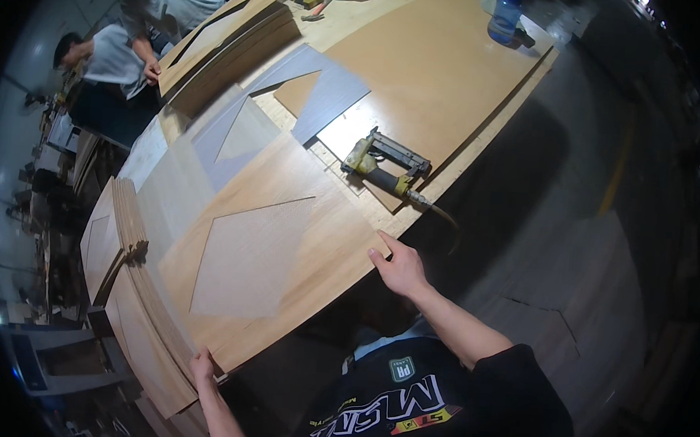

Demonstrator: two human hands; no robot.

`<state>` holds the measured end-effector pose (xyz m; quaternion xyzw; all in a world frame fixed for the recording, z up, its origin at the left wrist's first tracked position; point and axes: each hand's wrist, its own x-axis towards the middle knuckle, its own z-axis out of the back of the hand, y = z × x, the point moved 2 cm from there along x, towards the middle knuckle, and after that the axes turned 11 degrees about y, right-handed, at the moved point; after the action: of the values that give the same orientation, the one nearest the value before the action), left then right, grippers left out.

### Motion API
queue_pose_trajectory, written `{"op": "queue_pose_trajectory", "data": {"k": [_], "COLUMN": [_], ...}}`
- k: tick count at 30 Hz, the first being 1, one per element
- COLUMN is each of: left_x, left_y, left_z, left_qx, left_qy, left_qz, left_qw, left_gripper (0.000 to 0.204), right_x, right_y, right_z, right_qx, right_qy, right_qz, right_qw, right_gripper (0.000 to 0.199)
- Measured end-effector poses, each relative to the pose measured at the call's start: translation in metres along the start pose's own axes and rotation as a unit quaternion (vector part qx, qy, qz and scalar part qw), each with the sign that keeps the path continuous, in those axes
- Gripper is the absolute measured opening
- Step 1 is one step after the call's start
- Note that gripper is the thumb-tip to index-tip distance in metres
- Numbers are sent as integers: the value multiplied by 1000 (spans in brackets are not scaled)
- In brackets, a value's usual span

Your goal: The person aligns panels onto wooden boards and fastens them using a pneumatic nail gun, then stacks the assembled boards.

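Observation:
A light wood-veneer panel (pixel 338 226) with a four-sided cutout lies over the near end of the workbench. Through the cutout shows a paler greyish surface. My left hand (pixel 202 364) pinches the panel's near left corner. At its right corner, my right hand (pixel 400 267) has the edge between thumb and fingers. Just beyond that hand rests a yellow and black nail gun (pixel 386 165) with an air hose fitted. Beyond the panel lies a grey-blue sheet (pixel 334 91) with an angular opening.
Left of the bench stands a stack of cut panels (pixel 132 231). A large brown board (pixel 422 56) covers the far right, with a blue bottle (pixel 505 17) on it. Across the bench a person (pixel 167 7) holds a panel on another stack (pixel 240 58); a second person (pixel 113 64) stands behind.

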<state>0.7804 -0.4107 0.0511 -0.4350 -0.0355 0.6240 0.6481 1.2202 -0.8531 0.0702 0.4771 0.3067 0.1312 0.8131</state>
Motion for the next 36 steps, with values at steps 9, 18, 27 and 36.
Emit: {"op": "queue_pose_trajectory", "data": {"k": [9,18,27,36], "left_x": [-67,-205,-268,-272], "left_y": [-49,-222,-202,-111], "left_z": [-23,-292,-368,-445], "left_qx": [356,285,127,284], "left_qy": [-58,158,392,692], "left_qz": [-31,-518,-522,-370], "left_qw": [932,790,747,551], "left_gripper": [55,60,75,76], "right_x": [42,198,35,-38], "right_y": [-29,-28,-11,-1], "right_z": [32,57,171,344], "right_qx": [-112,-259,492,65], "right_qy": [17,-24,38,18], "right_qz": [88,132,89,369], "right_qw": [990,957,865,927], "right_gripper": [58,73,35,66]}}
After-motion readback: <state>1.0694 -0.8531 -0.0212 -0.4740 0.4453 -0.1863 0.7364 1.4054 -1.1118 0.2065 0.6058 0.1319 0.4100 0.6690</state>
